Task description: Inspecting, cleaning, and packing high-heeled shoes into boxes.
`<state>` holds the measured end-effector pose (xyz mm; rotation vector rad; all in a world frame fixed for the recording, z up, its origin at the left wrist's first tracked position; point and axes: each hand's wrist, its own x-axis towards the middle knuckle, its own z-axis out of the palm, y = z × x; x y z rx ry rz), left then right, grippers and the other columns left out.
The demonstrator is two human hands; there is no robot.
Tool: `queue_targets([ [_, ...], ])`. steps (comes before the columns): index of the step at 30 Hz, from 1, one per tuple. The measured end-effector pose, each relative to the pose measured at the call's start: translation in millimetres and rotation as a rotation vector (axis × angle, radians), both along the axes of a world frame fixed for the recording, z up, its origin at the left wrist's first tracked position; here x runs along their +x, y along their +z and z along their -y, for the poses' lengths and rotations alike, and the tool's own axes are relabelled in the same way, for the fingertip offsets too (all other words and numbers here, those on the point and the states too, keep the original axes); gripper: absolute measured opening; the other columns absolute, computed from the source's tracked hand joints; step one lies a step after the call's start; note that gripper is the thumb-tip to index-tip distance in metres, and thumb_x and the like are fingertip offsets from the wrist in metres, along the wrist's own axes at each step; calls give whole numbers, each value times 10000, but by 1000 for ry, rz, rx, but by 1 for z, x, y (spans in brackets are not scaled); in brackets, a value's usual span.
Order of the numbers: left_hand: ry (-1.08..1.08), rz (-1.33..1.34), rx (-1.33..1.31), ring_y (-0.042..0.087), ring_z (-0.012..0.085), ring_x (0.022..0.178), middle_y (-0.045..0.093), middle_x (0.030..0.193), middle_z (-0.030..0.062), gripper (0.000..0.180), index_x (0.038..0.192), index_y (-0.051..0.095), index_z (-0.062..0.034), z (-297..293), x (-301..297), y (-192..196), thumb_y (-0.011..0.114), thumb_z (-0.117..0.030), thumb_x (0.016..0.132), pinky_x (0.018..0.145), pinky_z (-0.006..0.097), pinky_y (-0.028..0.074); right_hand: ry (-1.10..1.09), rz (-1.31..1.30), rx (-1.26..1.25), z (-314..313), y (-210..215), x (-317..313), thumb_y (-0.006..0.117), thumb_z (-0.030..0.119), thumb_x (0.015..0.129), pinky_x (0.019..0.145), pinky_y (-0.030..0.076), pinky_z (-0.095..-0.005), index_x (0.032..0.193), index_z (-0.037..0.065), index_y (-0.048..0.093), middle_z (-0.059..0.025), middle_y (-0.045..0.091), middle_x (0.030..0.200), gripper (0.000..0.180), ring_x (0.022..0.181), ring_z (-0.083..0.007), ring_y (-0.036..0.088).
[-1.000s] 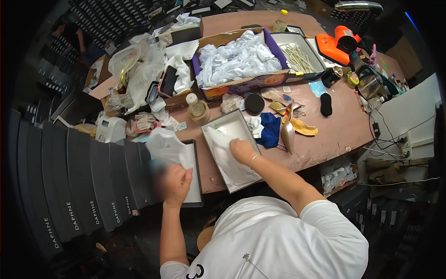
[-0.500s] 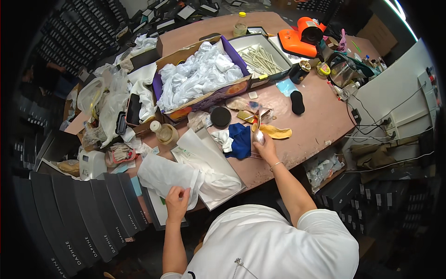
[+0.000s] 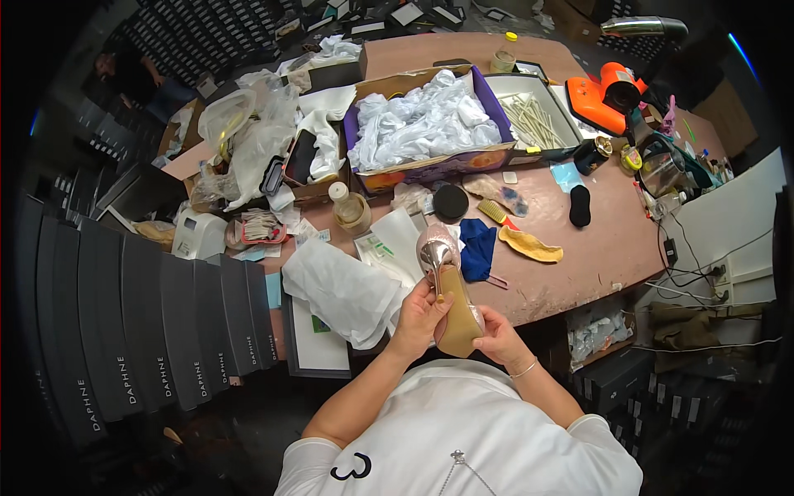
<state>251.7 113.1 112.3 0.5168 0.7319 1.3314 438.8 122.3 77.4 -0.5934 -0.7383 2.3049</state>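
A pink glittery high-heeled shoe (image 3: pixel 460 327) is held sole up in front of my body, its metallic heel pointing away from me. My left hand (image 3: pixel 422 318) is closed round its middle, the thumb lying on the tan sole. My right hand (image 3: pixel 501 337) pinches the toe end from the right. Just beyond the shoe lie a dark blue cloth (image 3: pixel 477 250), a yellow cloth (image 3: pixel 531 245) and a yellow-and-red brush (image 3: pixel 496 214). White tissue paper (image 3: pixel 343 289) spreads left of my left hand, partly over an open box.
A purple-edged carton (image 3: pixel 434 174) of crumpled white paper stands mid-table. Behind it to the right are a tray of white sticks (image 3: pixel 533 120) and an orange device (image 3: pixel 597 103). Dark shoeboxes (image 3: pixel 141 322) line the left. A squat bottle (image 3: pixel 349 208) and a black round tin (image 3: pixel 451 202) stand nearby.
The shoe has come from above the cloths to in front of my body. My left hand has left the tissue paper and taken hold of it too. The view has shifted left.
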Motion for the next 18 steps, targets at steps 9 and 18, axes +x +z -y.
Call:
queue_targets([
  [9, 42, -158, 59, 552, 106, 1029, 566, 1146, 63, 399, 1301, 405, -9, 32, -9, 7, 547, -80, 935, 903, 248, 443, 130, 31, 66, 13, -8, -9, 738, 1, 723, 949, 433, -312, 1188, 39, 507, -28, 568, 1142, 520, 1077, -129, 534],
  [18, 60, 25, -18, 610, 310, 1031, 562, 1170, 191, 414, 1274, 381, -30, 48, -20, 15, 553, -195, 935, 884, 418, 519, 323, 87, 137, 19, 11, -19, 755, 77, 742, 970, 408, -298, 1193, 30, 532, -27, 558, 1181, 505, 1094, -123, 521],
])
